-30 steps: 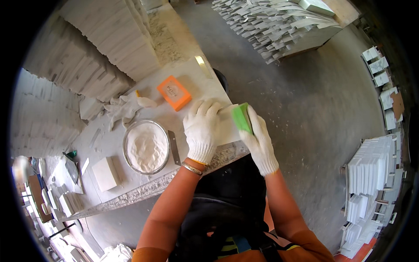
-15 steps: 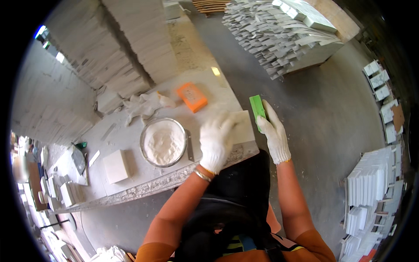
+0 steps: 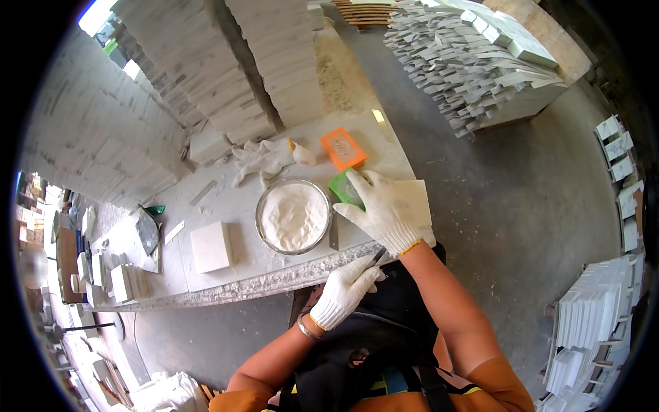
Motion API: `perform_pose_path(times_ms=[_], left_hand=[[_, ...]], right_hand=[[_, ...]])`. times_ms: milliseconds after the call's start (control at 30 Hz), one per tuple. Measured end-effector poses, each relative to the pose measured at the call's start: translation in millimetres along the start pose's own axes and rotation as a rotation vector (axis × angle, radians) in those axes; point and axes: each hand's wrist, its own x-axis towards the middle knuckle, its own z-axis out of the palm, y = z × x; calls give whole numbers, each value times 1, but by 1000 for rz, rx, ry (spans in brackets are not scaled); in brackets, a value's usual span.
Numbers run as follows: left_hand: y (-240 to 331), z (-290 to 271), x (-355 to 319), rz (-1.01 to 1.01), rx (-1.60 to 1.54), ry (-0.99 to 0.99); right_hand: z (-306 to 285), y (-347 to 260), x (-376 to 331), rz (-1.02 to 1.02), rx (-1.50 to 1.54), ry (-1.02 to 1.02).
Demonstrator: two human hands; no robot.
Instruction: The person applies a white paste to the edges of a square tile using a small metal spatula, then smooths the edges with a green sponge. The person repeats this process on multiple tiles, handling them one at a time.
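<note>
My right hand [image 3: 386, 213], in a white knit glove, reaches over the worktable [image 3: 226, 178] with thumb and fingers around a green block [image 3: 347, 189]. The block is at the table surface, near the orange block [image 3: 343, 149]. Closer to my body, my gloved left hand [image 3: 345, 292] is closed on a thin dark flat tool [image 3: 377, 257]; its held end is hidden. A pale square tile [image 3: 415, 198] lies partly under my right hand and wrist, by the table's right edge. To the left of the green block stands a round bowl of white powder [image 3: 294, 214].
Loose white gloves [image 3: 263, 161] lie behind the bowl, a white square block [image 3: 211, 247] to its left. A thin metal strip [image 3: 334, 232] sits beside the bowl. Stacked stone slabs [image 3: 226, 69] rise at the far left; stone strips [image 3: 467, 75] are piled beyond the table.
My right hand has brought the green block left onto the table, near the orange block. The left hand has drawn back from the tile toward my body, with the dark tool now visible.
</note>
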Motion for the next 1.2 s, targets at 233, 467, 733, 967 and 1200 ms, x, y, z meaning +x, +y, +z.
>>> perform_pose_path(times_ms=[233,467,733,967,1200], left_hand=[[-2,4,5,-107,-312,-30],[-1,24,18,-175,-506,-202],[22,42,32,-10,29,-245],[21,33,95,796,972,229],[1,26,131,865,1105,257]], right_hand=[[-44,19,-32,-77,334,195],[-53,29,-127,408,1026,-205],[-71,33,-136,579,1279,145],[-98,89,-115,605,947,215],[-81,122,-72,438,475,11]])
